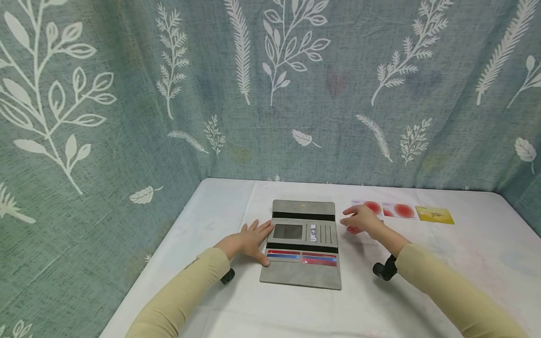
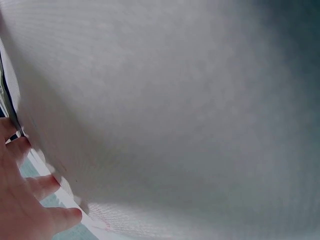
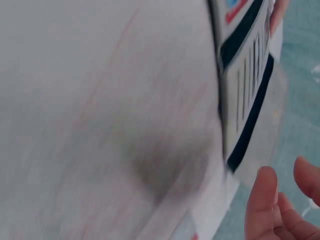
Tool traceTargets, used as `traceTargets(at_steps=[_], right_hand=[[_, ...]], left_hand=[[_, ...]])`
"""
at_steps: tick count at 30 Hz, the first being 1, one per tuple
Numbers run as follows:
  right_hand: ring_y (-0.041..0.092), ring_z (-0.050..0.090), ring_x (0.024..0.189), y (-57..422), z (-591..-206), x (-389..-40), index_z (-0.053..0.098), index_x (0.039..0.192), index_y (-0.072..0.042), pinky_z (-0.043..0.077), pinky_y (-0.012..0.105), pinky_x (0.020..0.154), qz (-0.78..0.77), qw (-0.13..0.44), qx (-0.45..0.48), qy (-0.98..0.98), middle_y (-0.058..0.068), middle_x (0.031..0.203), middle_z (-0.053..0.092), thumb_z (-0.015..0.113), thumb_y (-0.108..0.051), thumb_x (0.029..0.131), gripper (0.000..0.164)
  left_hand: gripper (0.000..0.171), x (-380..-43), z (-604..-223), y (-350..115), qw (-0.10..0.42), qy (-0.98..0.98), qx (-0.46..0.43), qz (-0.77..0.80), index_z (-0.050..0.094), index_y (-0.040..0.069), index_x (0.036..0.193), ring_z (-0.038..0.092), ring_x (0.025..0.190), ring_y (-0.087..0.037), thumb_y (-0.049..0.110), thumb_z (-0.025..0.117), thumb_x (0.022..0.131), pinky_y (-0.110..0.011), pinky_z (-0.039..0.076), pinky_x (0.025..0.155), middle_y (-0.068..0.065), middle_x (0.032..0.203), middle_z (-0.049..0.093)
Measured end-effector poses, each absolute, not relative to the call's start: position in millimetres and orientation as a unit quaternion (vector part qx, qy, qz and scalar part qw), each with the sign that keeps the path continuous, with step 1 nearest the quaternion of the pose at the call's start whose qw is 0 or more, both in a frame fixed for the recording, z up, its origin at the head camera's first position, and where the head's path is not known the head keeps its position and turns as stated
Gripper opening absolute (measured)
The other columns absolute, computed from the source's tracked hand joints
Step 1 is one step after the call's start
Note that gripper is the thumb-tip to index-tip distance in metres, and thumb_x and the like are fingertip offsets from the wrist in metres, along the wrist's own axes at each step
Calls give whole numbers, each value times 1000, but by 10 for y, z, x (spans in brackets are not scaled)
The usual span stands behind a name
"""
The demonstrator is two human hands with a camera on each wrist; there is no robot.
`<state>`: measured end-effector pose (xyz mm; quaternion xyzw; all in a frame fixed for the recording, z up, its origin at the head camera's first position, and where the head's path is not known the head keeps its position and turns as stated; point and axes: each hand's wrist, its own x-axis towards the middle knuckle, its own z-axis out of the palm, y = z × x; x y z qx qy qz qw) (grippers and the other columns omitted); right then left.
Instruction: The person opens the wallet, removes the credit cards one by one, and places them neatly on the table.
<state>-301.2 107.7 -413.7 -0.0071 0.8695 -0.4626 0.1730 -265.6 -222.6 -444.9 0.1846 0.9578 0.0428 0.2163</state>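
A grey trifold wallet (image 1: 302, 279) lies unfolded on the white-covered table, with red-and-blue cards (image 1: 319, 259) in its lower pockets and a small white card (image 1: 313, 233) in a middle slot. My left hand (image 1: 250, 240) rests at the wallet's left edge, fingers spread, thumb near the lower pockets. In the left wrist view its fingers show at the lower left, beside the wallet's edge. My right hand (image 1: 362, 220) hovers just right of the wallet, its fingers loosely bent with nothing between them. The right wrist view shows thumb and fingers apart near the wallet's upper flap (image 3: 267, 125).
Behind my right hand a row of cards lies on the table: a partly covered white one with a red circle (image 1: 374, 207), a similar one (image 1: 399, 211) and a yellow one (image 1: 435, 215). A green leaf-print curtain (image 1: 270, 141) hangs along the table's back and left side.
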Motion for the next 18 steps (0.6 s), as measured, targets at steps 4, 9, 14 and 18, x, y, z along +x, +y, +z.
traceTargets(at_steps=[4, 9, 14, 18], right_hand=[[14, 60, 63, 907, -4160, -2992, 52, 121, 7, 55, 29, 63, -480, 194, 5, 855, 17, 94, 64, 64, -10, 84, 43], [14, 59, 60, 713, -4238, -2996, 52, 121, 5, 55, 29, 62, -499, 225, 16, 837, 10, 84, 65, 65, -10, 84, 42], [15, 59, 58, 573, -4281, -2992, 51, 119, 7, 55, 29, 61, -515, 248, 4, 821, 10, 76, 64, 64, -8, 84, 40], [15, 60, 57, 483, -4295, -2988, 51, 114, 9, 54, 29, 59, -519, 258, -2, 815, 11, 74, 63, 64, -6, 84, 36]], left_hand=[[113, -2665, -4450, -2225, 215, 958, 185, 40, 12, 15, 148, 2, 139, -37, 57, 74, 64, -58, 4, 108, -1, 155, 6], [112, -2663, -4452, -2224, 212, 959, 183, 39, 13, 15, 148, 2, 139, -37, 56, 74, 64, -59, 5, 108, -1, 155, 7], [112, -2660, -4447, -2222, 213, 959, 184, 42, 13, 15, 148, 2, 139, -37, 56, 74, 64, -58, 4, 108, -1, 155, 7], [112, -2662, -4443, -2223, 213, 958, 185, 41, 12, 15, 148, 2, 139, -37, 55, 74, 64, -58, 4, 108, -1, 155, 6]])
